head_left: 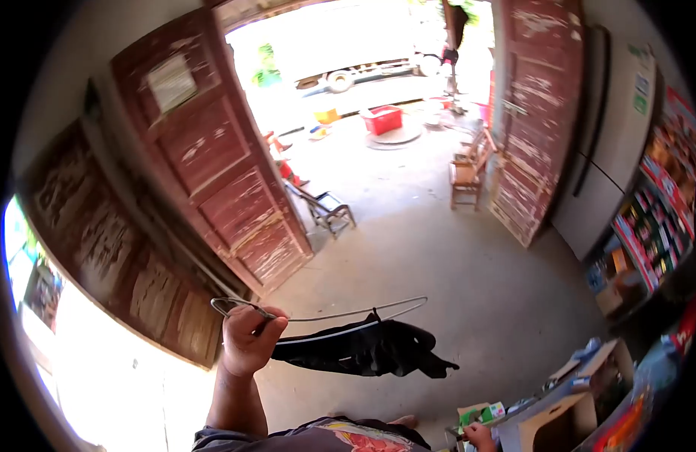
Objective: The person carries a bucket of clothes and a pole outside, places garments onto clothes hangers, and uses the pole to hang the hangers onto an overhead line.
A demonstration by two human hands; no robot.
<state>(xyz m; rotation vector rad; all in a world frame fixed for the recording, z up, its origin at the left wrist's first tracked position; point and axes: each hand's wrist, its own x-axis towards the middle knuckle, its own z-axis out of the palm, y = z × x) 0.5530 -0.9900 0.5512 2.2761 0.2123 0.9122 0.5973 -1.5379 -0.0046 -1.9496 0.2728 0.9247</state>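
Black cloth [363, 350] hangs from a thin wire hanger [333, 314], well clear of the concrete floor [408, 256] seen beyond it. The left hand [253, 337] is closed around the hanger near its hook, fingers curled over the wire, with the hook poking out on the left of the fist and the two long wires running off to the right. The cloth lies along the lower wire, starting just beside the fist and bunching thickest farther right, where its loose end droops past the wire. Down at the lower edge, the right hand [480, 435] shows only in part, near a green-and-white packet [482, 413] and an open cardboard box [551, 423]; whether it grasps anything, I cannot tell.
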